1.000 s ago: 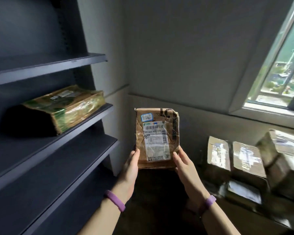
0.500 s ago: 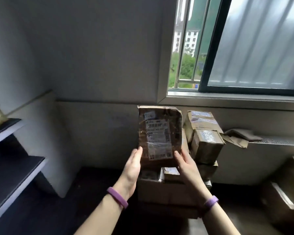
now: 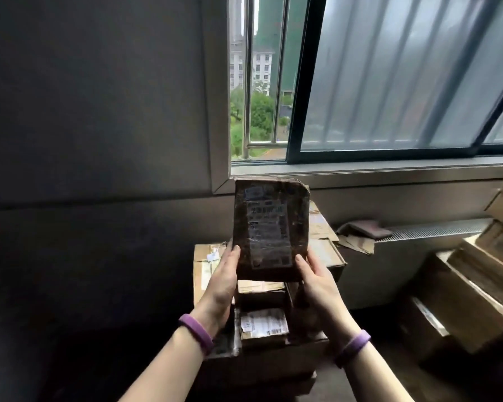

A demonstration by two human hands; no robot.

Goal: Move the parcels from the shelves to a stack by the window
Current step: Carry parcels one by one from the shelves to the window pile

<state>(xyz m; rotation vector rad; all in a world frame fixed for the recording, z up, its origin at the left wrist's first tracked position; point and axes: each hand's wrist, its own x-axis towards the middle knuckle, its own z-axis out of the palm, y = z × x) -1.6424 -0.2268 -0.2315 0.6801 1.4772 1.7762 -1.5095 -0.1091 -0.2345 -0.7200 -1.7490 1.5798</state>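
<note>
A flat brown cardboard parcel [image 3: 270, 227] with a white shipping label stands upright in the middle of the view. My left hand [image 3: 222, 281] grips its lower left edge and my right hand [image 3: 317, 282] grips its lower right edge. The parcel is held in the air above a stack of cardboard parcels [image 3: 262, 326] that sits on the floor under the window [image 3: 375, 82]. The shelves are out of view.
More cardboard boxes [image 3: 471, 291] are piled at the right. A low radiator cover [image 3: 430, 227] runs under the window sill, with a dark cloth [image 3: 363, 229] on it. A bare grey wall [image 3: 99, 111] fills the left.
The view has swung right from the shelves to the window. The parcel, still in both hands, has come closer to the stack under the window.
</note>
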